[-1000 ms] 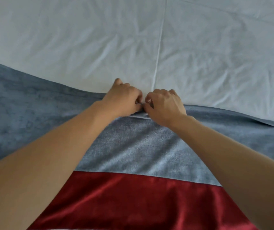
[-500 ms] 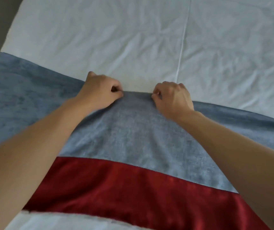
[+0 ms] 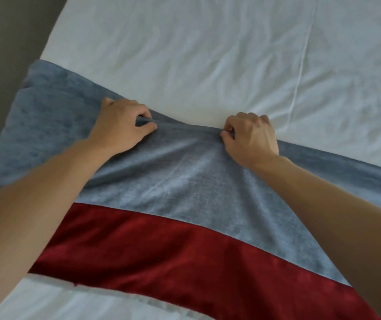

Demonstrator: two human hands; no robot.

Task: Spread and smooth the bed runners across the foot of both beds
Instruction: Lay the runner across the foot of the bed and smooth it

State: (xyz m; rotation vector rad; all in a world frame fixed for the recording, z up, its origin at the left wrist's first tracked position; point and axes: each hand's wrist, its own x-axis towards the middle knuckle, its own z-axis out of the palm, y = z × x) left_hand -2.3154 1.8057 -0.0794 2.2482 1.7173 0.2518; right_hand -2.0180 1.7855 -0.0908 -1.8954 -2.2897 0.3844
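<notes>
A bed runner with a blue-grey band and a dark red band lies across the white bed. My left hand pinches the runner's far edge, a fold of blue fabric between thumb and fingers. My right hand grips the same far edge a short way to the right. Creases fan out in the blue fabric between and below the two hands. Both forearms reach over the runner and hide parts of it.
The bed's left edge meets a dark grey floor or wall. A seam runs down the wrinkled white sheet at the right. More white bedding shows below the red band.
My hands have moved apart along the runner's far edge, from touching to well separated. The view has shifted, bringing the bed's left edge and the runner's left end into sight.
</notes>
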